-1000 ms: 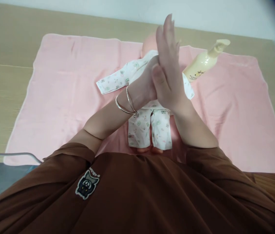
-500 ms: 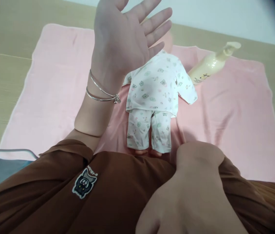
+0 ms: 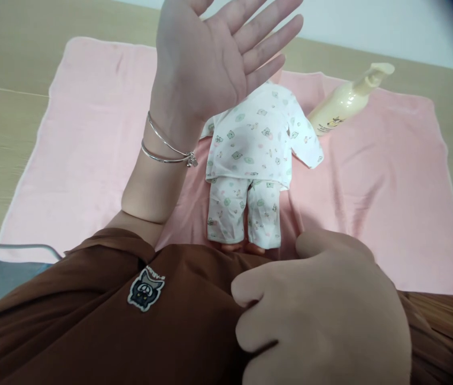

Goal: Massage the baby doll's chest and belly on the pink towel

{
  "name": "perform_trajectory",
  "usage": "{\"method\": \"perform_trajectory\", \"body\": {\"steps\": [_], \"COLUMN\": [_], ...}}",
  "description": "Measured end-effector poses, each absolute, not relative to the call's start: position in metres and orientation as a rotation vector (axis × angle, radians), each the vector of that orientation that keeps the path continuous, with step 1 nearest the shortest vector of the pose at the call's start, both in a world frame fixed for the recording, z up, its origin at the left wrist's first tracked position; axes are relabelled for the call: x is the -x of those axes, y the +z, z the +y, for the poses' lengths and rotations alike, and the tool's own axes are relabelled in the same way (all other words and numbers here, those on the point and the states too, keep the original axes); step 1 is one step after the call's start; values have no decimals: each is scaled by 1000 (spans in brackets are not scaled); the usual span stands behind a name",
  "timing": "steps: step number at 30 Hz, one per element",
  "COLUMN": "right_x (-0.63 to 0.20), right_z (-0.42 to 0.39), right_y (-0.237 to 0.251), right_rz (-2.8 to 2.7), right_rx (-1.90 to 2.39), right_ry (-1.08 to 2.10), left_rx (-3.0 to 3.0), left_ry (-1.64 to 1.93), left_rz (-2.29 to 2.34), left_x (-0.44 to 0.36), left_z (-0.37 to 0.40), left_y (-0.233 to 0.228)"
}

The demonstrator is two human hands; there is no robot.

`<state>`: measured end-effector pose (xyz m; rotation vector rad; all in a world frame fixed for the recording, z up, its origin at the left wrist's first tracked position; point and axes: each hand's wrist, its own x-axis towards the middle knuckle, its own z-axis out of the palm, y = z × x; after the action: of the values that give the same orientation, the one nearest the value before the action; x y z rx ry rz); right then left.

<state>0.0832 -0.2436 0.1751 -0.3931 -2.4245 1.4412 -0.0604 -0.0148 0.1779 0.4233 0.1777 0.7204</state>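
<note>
My left hand is raised palm-up over the blanket, fingers spread and holding nothing; two thin silver bangles circle its wrist. Close to the camera at lower right, my right hand has its fingers curled in; its palm side is hidden. Between and beyond my hands a doll lies on the pink blanket, dressed in a white printed top and trousers. My left hand covers most of its head, while its feet show at the trouser hems. Beside its sleeve is a cream-coloured pump bottle.
Under the blanket is a wood-toned tabletop, with a pale surface beyond its far edge. A grey cable runs in at left. My brown clothing, bearing a cat patch, fills the near side.
My right hand has swung up into view at lower right, now showing its curled fingers. My left hand's fingers reach slightly further right. The doll and bottle keep their places on the blanket.
</note>
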Motion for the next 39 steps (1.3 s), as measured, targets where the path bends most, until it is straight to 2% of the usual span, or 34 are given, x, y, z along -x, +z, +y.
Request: {"method": "perform_trajectory", "body": {"steps": [9, 18, 24, 32, 39], "right_x": [-80, -86, -98, -91, -87], "right_z": [-206, -198, -200, -239, -236], "right_y": [175, 185, 176, 157, 165], "right_rz": [-2628, -2780, -2710, -2513, -2477], "right_rx": [-12, -219, -148, 329, 252], "right_ry": [1043, 1075, 1053, 1118, 1231], "left_rx": [-472, -384, -390, -276, -320], "left_ry": [726, 684, 680, 649, 707], "left_rz": [213, 69, 74, 87, 171], "left_x": [57, 62, 61, 59, 54], "left_z": [-23, -15, -16, -18, -23], "left_y": [184, 179, 179, 179, 184]}}
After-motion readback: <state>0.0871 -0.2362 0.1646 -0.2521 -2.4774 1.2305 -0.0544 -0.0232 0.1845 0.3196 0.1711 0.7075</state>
